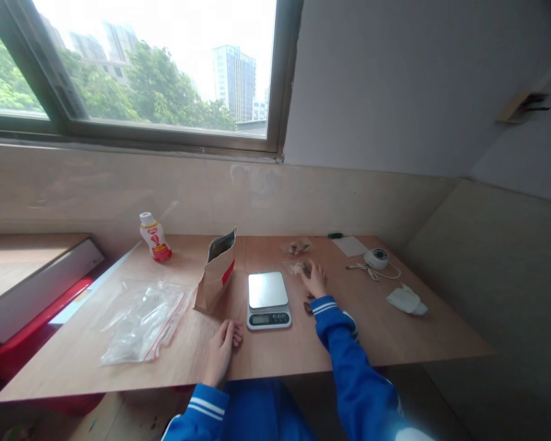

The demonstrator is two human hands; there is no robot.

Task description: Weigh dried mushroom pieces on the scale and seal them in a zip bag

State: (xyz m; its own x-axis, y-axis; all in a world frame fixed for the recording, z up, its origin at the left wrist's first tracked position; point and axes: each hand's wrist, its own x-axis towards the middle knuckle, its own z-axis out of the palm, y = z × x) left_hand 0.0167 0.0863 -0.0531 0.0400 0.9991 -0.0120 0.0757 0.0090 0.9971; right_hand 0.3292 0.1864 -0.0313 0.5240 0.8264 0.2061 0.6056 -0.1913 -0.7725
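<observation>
My right hand reaches over the right side of the table, its fingers closed around a small brown piece beside a small clear plastic bag with pale bits in it. A few similar brown pieces lie by my right wrist, partly behind the sleeve. My left hand rests on the table near the front edge, fingers curled in and nothing seen in them. Between my hands sits a digital kitchen scale with a bare metal plate. A brown paper bag stands with its top open left of the scale.
Clear zip bags lie flat at left, with a white-and-red bottle behind. Another small filled bag lies near the wall. At right are a white paper, a green object, a white corded device and a crumpled tissue.
</observation>
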